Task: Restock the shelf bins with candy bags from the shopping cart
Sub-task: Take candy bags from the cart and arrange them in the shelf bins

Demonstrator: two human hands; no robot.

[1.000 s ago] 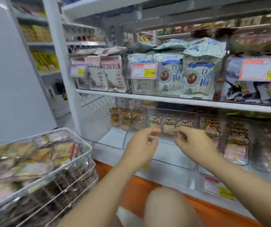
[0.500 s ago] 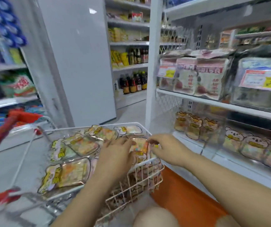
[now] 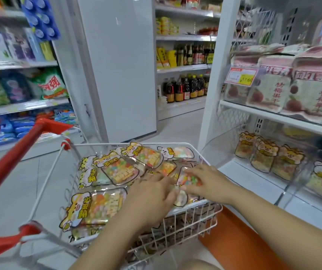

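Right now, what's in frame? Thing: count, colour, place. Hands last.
shopping cart: one, white wire with a red handle, lower centre
candy bags: several, clear with yellow bear labels, piled in the cart
shelf bins: clear, bottom right shelf
bear bags: at least three, upright in the bins
dried fruit bags: several, pink and white, upper right shelf
price tag: one, red and yellow, by those bags
bottles: many, dark, far shelves
left hand: fingers flat on the cart's bags
right hand: on one bag, grip unclear
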